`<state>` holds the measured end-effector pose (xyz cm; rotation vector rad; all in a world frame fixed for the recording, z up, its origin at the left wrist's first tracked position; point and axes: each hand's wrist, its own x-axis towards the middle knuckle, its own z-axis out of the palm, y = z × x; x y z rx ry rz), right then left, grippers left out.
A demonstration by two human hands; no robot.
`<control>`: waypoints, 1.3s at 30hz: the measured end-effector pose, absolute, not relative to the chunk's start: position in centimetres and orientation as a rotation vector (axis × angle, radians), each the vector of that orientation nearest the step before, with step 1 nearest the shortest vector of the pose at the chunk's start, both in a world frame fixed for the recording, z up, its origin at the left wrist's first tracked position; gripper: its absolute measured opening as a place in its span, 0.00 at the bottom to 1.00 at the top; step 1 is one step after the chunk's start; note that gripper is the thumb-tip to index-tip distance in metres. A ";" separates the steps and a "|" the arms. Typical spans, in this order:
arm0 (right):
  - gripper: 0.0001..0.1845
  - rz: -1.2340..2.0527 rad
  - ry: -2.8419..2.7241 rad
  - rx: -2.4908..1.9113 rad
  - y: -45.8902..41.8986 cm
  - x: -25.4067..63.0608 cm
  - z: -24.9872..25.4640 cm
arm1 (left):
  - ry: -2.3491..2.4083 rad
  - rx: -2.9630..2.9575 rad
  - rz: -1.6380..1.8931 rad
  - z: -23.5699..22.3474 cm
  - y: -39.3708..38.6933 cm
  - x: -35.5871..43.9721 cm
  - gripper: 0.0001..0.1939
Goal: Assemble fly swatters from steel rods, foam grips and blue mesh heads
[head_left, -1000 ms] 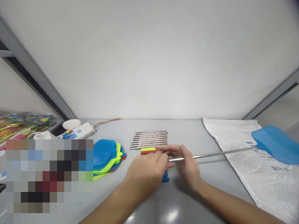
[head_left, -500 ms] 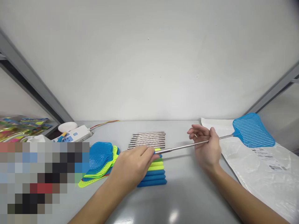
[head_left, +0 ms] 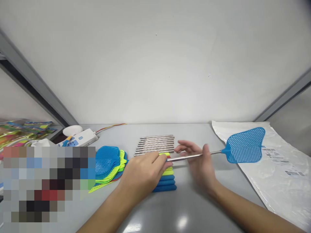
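A blue fly swatter (head_left: 245, 146) with a shiny metal telescopic rod (head_left: 184, 158) spans both hands, its mesh head out to the right. My left hand (head_left: 143, 171) is closed around the handle end, where a bit of blue shows. My right hand (head_left: 202, 170) has the rod between thumb and palm, its other fingers loosely stretched. Beneath my left hand lies a row of blue, yellow and other coloured handles (head_left: 167, 183), partly covered. Just behind them are several metal rods (head_left: 156, 142). Left of my left hand sits a pile of blue and yellow-green swatter heads (head_left: 107, 160).
A white plastic mailing bag (head_left: 274, 181) covers the table's right side. At the left stand a white power strip (head_left: 85, 138) with wires and a white round object (head_left: 73, 130). Colourful packets (head_left: 26, 129) lie at the far left. A wall closes the back.
My right hand has moved left along with the swatter head, and the rod between the hands and head looks shorter. My left hand still grips the handle end.
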<state>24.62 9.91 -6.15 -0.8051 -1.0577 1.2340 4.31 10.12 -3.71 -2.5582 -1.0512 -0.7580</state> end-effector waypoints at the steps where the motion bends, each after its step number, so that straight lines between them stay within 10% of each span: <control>1: 0.36 1.199 -0.979 -0.816 10.4 25.2 -6.0 | -1.088 -2.543 -0.750 -3.6 10.4 3.9 0.15; 26: 0.31 1.181 -1.168 -0.874 9.6 23.7 -8.4 | -1.201 -2.587 -0.793 -4.3 9.9 4.5 0.15; 32: 0.08 0.895 -0.795 -0.932 11.1 25.3 -7.1 | -1.292 -2.557 -0.794 -3.7 10.9 3.0 0.15; 39: 0.16 0.900 -0.828 -0.884 9.9 24.1 -6.2 | -1.255 -2.543 -0.826 -4.0 10.6 3.8 0.17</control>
